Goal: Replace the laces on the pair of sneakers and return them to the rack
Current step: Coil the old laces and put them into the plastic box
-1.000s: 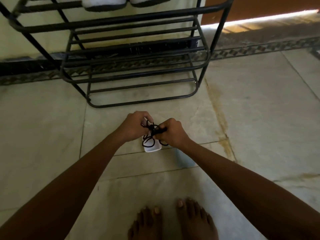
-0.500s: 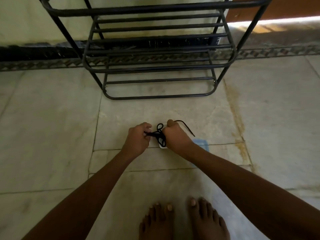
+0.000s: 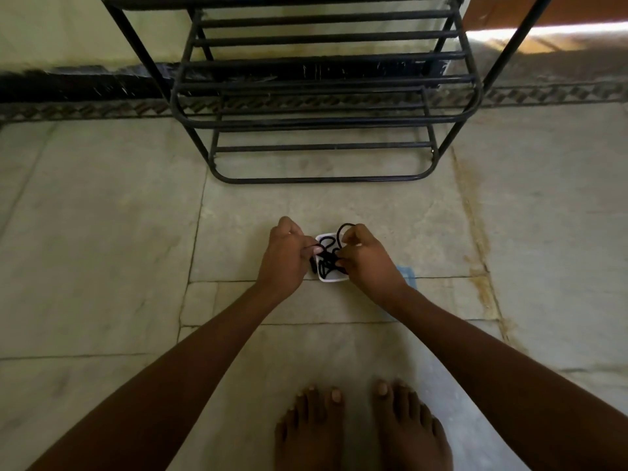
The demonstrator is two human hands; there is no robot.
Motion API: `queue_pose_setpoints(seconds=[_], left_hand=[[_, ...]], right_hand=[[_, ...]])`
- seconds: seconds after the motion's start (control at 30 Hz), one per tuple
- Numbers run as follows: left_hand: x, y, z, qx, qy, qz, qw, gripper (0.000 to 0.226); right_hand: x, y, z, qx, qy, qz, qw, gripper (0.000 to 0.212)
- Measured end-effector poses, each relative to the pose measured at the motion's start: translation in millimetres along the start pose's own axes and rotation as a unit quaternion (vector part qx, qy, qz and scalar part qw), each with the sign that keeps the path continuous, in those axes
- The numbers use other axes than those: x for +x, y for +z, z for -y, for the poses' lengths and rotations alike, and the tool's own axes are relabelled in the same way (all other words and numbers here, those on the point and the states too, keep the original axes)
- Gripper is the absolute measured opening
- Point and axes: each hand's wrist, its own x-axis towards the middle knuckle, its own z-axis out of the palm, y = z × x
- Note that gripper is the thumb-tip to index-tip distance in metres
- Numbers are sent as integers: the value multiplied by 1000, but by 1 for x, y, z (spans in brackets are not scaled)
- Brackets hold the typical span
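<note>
**Laces loosened over the white tub**

Fingers of both hands are curled on the black lace (image 3: 329, 257): the left hand (image 3: 284, 256) pinches a strand near its thumb, the right hand (image 3: 367, 258) pinches the tangle from the other side, with one loop standing up past its knuckles. Half a second ago the lace was drawn into a tight little knot between the fists; now it has slackened and spread into loose coils, and most of it lies in the small white container (image 3: 329, 278) on the floor. I take that to mean the bundle is being undone or fed into the tub, with lacing still ahead. No sneakers show now. The black metal rack (image 3: 319, 122) stands just beyond, its visible lower tiers bare. Bare feet (image 3: 363, 430) stay planted well behind the hands.
</note>
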Motion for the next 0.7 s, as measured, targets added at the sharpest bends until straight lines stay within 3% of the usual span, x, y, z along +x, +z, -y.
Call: queue_pose_setpoints(seconds=[0.13, 0.33, 0.47, 0.6, 0.7], left_hand=[[2, 6, -1, 3, 34, 26, 999, 17], [-2, 21, -7, 58, 52, -18, 997, 8], [-5, 31, -8, 44, 53, -43, 997, 6], [-4, 39, -5, 19, 36, -47, 998, 9], [-6, 43, -3, -10, 15, -16, 1000, 9]], right_hand=[[-7, 6, -7, -118, -74, -35, 990, 5], [-22, 1, -19, -6, -32, -102, 994, 21], [-21, -10, -31, -2, 1, -113, 994, 32], [10, -27, -41, -18, -12, -64, 998, 66], [34, -40, -41, -72, -47, 56, 995, 72]])
